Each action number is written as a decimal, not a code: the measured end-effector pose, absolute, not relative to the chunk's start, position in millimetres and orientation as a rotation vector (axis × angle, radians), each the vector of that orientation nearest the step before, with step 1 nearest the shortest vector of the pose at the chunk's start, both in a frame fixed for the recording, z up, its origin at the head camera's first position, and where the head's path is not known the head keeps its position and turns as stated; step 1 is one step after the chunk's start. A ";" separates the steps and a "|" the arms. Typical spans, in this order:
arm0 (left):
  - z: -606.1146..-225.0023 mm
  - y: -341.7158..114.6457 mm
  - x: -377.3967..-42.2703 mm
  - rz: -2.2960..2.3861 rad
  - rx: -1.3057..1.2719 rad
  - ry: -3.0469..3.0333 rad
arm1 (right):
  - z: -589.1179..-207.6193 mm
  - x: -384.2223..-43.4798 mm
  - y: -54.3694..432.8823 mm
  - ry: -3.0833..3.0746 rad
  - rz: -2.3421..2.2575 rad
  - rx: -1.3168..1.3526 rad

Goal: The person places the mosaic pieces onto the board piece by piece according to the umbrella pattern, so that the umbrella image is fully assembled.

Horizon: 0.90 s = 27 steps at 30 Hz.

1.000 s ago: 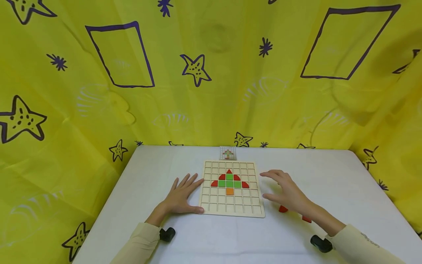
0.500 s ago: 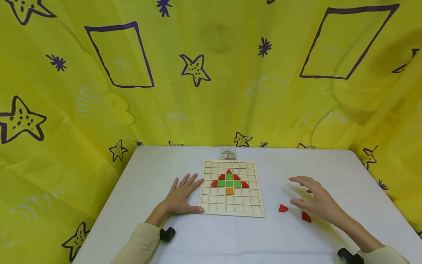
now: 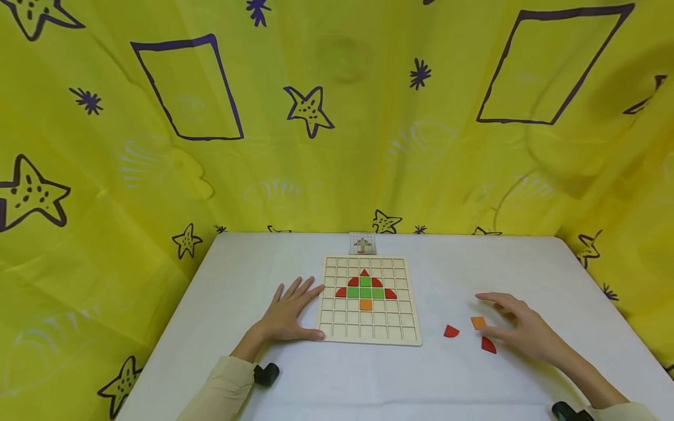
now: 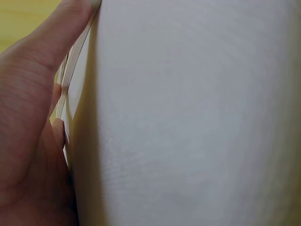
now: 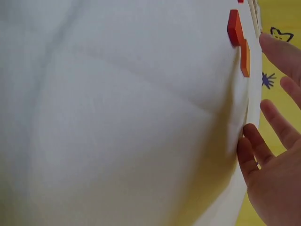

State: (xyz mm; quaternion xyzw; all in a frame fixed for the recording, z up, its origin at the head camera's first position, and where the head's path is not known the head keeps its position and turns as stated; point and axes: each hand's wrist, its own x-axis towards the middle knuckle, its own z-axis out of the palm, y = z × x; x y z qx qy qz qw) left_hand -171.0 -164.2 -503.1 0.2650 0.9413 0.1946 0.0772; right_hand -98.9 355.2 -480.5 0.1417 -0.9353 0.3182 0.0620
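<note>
My left hand (image 3: 289,318) lies with fingers spread beside the wooden grid board (image 3: 337,333), its thumb and fingertips at the left edge. On the board, a red triangle (image 3: 365,273), several red quarter-circles and green squares (image 3: 365,293) and one orange square (image 3: 365,304) form an arrow-like figure. At the right, my right hand (image 3: 521,330) hovers with parted, slightly bent fingers. Its thumb tip is right by a loose orange square (image 3: 478,323), which the right wrist view also shows apart from the fingers. Two loose red quarter-circles (image 3: 451,331) lie nearby, one just below the thumb.
A small pattern card (image 3: 362,243) with a printed figure stands behind the board's far edge. White cloth (image 3: 253,257) covers the table. A yellow curtain (image 3: 358,181) with starfish drawings encloses the back and sides.
My right hand has moved from the board's right edge out to the right and slightly down, uncovering the loose red pieces and then the orange square. My left hand has stayed in place.
</note>
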 end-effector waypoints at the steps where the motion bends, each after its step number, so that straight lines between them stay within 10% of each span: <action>1: -503.1 -164.3 -170.9 0.587 0.796 2.821 | -481.5 -99.7 357.0 -2.824 0.971 0.444; 27: -501.5 -165.4 -172.4 0.559 0.789 2.800 | -494.8 -104.4 365.5 -2.852 0.940 0.490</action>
